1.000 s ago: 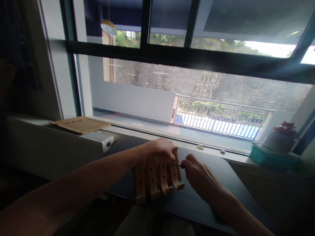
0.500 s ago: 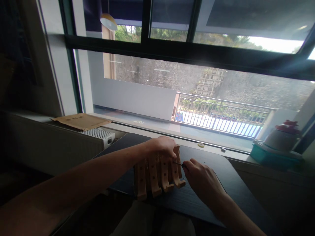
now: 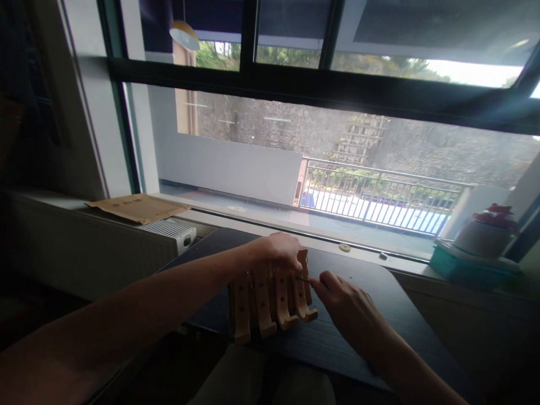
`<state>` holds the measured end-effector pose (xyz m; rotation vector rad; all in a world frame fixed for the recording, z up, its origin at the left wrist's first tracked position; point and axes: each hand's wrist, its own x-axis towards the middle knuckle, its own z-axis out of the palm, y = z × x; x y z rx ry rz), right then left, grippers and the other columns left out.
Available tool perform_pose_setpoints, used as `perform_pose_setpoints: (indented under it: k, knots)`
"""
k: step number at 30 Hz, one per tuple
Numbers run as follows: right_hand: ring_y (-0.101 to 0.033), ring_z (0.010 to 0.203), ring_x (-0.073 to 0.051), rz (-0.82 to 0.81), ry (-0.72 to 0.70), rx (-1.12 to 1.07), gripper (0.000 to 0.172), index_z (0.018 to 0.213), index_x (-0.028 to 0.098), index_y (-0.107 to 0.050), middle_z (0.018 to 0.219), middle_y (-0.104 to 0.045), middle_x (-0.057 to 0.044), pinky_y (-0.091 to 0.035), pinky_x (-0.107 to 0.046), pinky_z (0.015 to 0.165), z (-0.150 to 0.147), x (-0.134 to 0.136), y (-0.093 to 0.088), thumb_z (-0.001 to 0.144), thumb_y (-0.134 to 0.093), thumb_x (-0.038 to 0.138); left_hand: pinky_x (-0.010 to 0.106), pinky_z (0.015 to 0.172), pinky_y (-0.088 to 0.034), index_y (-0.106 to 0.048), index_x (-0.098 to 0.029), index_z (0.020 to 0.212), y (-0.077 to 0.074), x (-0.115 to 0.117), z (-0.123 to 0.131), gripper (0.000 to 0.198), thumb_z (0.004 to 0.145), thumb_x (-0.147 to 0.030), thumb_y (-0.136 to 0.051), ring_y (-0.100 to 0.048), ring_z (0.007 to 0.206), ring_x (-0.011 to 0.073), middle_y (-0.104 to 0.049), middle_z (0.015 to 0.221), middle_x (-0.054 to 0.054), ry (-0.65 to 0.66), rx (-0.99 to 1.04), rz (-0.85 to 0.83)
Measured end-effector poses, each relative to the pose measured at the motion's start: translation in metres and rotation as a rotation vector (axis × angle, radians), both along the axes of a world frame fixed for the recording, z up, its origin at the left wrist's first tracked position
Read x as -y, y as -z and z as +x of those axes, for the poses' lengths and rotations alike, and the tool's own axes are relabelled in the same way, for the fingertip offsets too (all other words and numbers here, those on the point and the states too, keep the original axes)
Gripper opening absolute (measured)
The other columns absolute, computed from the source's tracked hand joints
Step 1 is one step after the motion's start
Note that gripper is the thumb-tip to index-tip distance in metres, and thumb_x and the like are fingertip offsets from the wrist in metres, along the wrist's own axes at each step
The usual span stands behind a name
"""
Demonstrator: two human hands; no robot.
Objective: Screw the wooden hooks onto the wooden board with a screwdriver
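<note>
A wooden hook rack with several curved pegs lies tilted on the dark table, its hooked ends toward me. My left hand is closed over the rack's upper edge, fingers bent down around it near the right end. My right hand is closed on a thin-shafted tool; its handle is hidden in the fist, so its exact kind cannot be told. The tip of the shaft meets the upper part of the rightmost peg, just below my left fingers. Dark round holes show in the pegs.
The dark table stands against a window sill. On the sill are a tape roll, a small dark object and a teal box bearing a grey pot-like thing. A brown envelope lies at left above a radiator.
My right hand has shifted and turned slightly around the tool, and the dark part seen at its fingertips is now covered. My left hand and the rack stay in place.
</note>
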<state>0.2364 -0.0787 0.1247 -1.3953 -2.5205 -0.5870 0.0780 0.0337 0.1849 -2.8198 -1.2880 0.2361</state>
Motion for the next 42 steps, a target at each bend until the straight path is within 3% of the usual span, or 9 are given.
perform_pose_setpoints:
  k: [4,10,14,21,28,31,35,42]
  knots:
    - [-0.056,0.066,-0.013,-0.039,0.042,-0.028,0.033,0.105,0.017,-0.056,0.085,-0.055,-0.003,-0.038,-0.023,0.052,-0.002,0.001,0.002,0.080,-0.045,-0.001,0.025,0.061,-0.046,-0.067,-0.018,0.095,-0.001,0.004,0.001,0.040,0.068,-0.046,-0.059,-0.063,0.077,0.0208,-0.070,0.088,0.006,-0.017,0.005,-0.007]
    - [-0.056,0.060,-0.009,-0.140,0.144,-0.152,0.026,0.100,0.016,-0.057,0.082,-0.057,-0.003,-0.036,-0.019,0.048,-0.011,0.003,-0.003,0.083,-0.044,0.002,0.025,0.063,-0.046,-0.068,-0.018,0.093,-0.003,0.009,0.002,0.038,0.067,-0.045,-0.061,-0.063,0.080,0.0215,-0.070,0.090,0.007,-0.035,-0.002,0.002]
    - [-0.055,0.060,-0.011,-0.036,0.161,0.028,0.038,0.107,0.017,-0.057,0.086,-0.058,-0.004,-0.034,-0.021,0.046,-0.013,0.006,-0.006,0.077,-0.047,-0.003,0.026,0.063,-0.046,-0.068,-0.017,0.095,-0.004,0.010,0.002,0.039,0.068,-0.044,-0.060,-0.063,0.079,0.0223,-0.070,0.089,0.008,-0.045,-0.011,0.008]
    - [-0.056,0.065,-0.015,0.100,0.011,0.229,0.048,0.117,0.016,-0.056,0.081,-0.059,-0.005,-0.038,-0.027,0.051,-0.002,0.001,0.003,0.074,-0.049,-0.004,0.026,0.064,-0.046,-0.069,-0.017,0.093,-0.002,0.006,0.002,0.040,0.067,-0.044,-0.060,-0.063,0.078,0.0216,-0.070,0.089,0.008,-0.045,0.004,0.001]
    - [-0.056,0.063,-0.013,-0.046,0.094,0.029,0.039,0.112,0.019,-0.058,0.080,-0.060,-0.003,-0.032,-0.024,0.049,-0.007,0.002,0.000,0.080,-0.045,0.001,0.024,0.056,-0.044,-0.069,-0.017,0.087,-0.002,0.001,0.000,0.039,0.064,-0.047,-0.058,-0.062,0.068,0.0183,-0.069,0.081,0.005,-0.079,0.033,-0.056]
    - [-0.058,0.063,-0.012,-0.143,0.149,-0.154,0.029,0.106,0.022,-0.061,0.079,-0.062,-0.002,-0.032,-0.023,0.050,-0.008,0.001,-0.003,0.088,-0.041,0.012,0.024,0.054,-0.044,-0.069,-0.016,0.085,-0.002,0.000,0.000,0.041,0.061,-0.048,-0.061,-0.062,0.067,0.0189,-0.069,0.080,0.006,-0.096,0.038,-0.071]
    - [-0.061,0.072,-0.013,-0.202,0.183,-0.349,0.028,0.105,0.026,-0.063,0.090,-0.066,-0.002,-0.034,-0.023,0.055,-0.004,-0.005,-0.001,0.091,-0.040,0.026,0.024,0.054,-0.045,-0.069,-0.016,0.088,-0.002,-0.004,-0.001,0.043,0.062,-0.049,-0.061,-0.062,0.069,0.0194,-0.070,0.081,0.007,-0.105,0.048,-0.081]
    - [-0.061,0.072,-0.014,-0.205,0.140,-0.318,0.032,0.118,0.025,-0.056,0.095,-0.066,-0.004,-0.034,-0.025,0.056,0.000,-0.008,-0.001,0.090,-0.041,0.025,0.027,0.060,-0.047,-0.068,-0.013,0.088,-0.002,-0.009,-0.001,0.041,0.065,-0.046,-0.059,-0.063,0.072,0.0219,-0.070,0.083,0.009,-0.104,0.041,-0.073]
